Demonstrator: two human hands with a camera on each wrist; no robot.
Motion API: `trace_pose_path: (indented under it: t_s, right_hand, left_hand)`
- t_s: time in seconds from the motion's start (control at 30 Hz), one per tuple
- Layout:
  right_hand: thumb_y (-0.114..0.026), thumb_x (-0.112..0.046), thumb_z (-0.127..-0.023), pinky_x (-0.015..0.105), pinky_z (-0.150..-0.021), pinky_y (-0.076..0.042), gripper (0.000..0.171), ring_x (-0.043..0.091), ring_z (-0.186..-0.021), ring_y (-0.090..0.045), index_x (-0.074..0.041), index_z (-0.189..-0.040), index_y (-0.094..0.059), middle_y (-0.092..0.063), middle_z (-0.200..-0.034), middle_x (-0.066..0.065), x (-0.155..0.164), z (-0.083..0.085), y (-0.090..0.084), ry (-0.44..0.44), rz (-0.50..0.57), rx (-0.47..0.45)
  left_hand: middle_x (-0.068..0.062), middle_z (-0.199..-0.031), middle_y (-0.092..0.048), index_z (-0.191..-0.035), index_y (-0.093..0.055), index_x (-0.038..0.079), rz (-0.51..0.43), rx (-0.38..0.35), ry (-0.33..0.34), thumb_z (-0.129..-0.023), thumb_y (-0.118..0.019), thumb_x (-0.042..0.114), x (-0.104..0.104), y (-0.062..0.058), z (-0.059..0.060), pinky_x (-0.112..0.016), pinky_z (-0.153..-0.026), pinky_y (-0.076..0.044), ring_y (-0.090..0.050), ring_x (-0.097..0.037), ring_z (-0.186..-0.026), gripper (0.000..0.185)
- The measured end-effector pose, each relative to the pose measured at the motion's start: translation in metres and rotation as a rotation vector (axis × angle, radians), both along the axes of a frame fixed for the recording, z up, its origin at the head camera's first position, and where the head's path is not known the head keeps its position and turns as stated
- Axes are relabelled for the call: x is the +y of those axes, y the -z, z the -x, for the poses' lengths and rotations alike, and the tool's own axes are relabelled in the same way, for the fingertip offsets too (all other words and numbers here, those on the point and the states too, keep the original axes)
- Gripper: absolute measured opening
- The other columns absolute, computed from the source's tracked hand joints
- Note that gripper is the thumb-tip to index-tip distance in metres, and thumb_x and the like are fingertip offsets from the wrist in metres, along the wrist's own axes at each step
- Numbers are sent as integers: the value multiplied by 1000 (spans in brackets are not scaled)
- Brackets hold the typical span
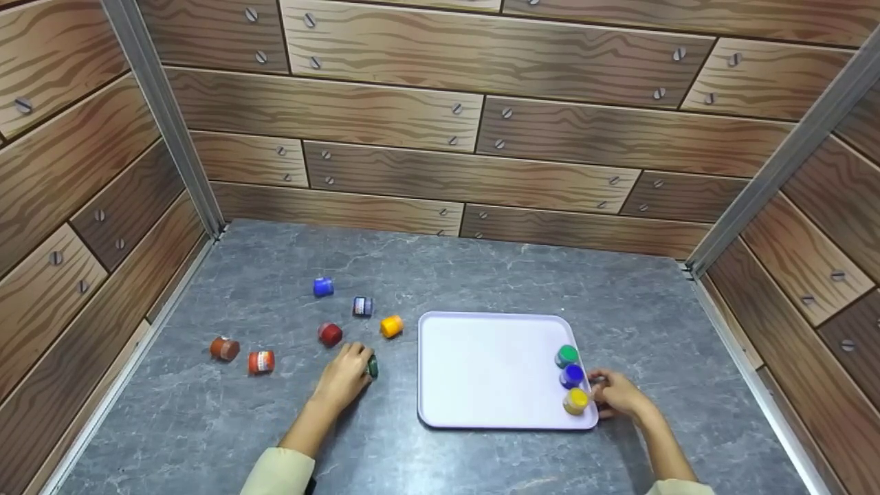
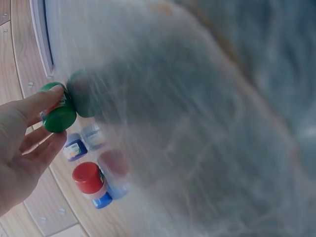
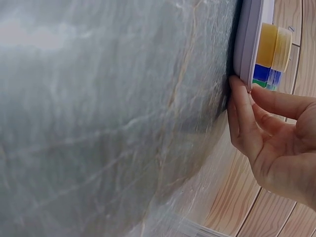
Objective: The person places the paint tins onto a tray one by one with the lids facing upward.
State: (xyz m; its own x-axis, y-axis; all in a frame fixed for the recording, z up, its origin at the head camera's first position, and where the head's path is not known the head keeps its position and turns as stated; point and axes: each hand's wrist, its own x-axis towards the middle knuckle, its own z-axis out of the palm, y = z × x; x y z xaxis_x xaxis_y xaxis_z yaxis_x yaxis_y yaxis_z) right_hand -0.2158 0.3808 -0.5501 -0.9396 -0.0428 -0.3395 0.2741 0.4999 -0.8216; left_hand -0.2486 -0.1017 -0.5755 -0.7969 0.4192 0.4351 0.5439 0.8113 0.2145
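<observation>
My left hand (image 1: 357, 366) lies on the grey tabletop left of the tray and pinches a small green-lidded jar (image 1: 372, 366) at its fingertips. In the left wrist view the fingers (image 2: 47, 101) close round the green jar (image 2: 60, 117). A pale lilac tray (image 1: 481, 371) holds a green jar (image 1: 566, 355), a blue jar (image 1: 571, 375) and a yellow jar (image 1: 576, 401) in a line along its right rim. My right hand (image 1: 601, 393) rests beside that rim, and its fingertips (image 3: 238, 89) touch the tray edge (image 3: 247, 44) below the yellow jar (image 3: 275, 47).
Loose jars lie left of the tray: blue (image 1: 323, 287), a labelled blue one (image 1: 362, 306), yellow (image 1: 391, 326), red (image 1: 330, 334), brown (image 1: 224, 348) and orange-red (image 1: 261, 361). Wood-patterned walls (image 1: 481, 137) enclose the tabletop (image 1: 522, 282) on three sides.
</observation>
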Motion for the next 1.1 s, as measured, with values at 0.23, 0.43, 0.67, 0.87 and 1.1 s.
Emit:
trace_pose_path:
  t_s: [0.23,0.43,0.67,0.87,1.1]
  right_hand:
    - [-44,8,-77,37,-58,-53,38,21,-70,-53,17,-114,-40,-51,-84,12,0,0,2,-3,-15,-3]
    - [-44,8,-78,37,-59,-53,38,21,-71,-53,16,-115,-40,-51,-84,13,-2,0,1,20,-20,-11]
    - [-44,8,-76,36,-59,-53,40,21,-71,-53,16,-115,-40,-50,-84,12,-2,0,0,23,-20,-7]
    - [-44,9,-75,35,-57,-52,40,20,-69,-52,17,-114,-39,-48,-81,10,-1,-1,0,4,-11,2]
    - [-43,8,-73,31,-54,-51,42,18,-68,-51,15,-114,-40,-48,-79,7,-1,-1,1,10,22,-12]
  left_hand:
    - [-15,-88,-56,-91,-59,-3,-55,-42,-24,-64,-79,5,1,2,0,-42,-71,-49,-53,-32,-82,34]
    - [-16,-88,-58,-90,-59,-3,-52,-44,-16,-62,-77,3,1,0,1,-42,-71,-49,-53,-33,-82,34]
    - [-16,-85,-57,-89,-56,-1,-50,-43,7,-61,-76,-1,1,0,4,-43,-70,-49,-54,-33,-79,34]
    - [-13,-85,-51,-92,-52,0,-53,-18,-6,-63,-78,3,0,0,4,-42,-67,-50,-53,-32,-78,39]
    - [-12,-85,-52,-86,-56,0,-31,62,10,-60,-76,-2,-1,-1,6,-41,-70,-49,-52,-31,-80,32]
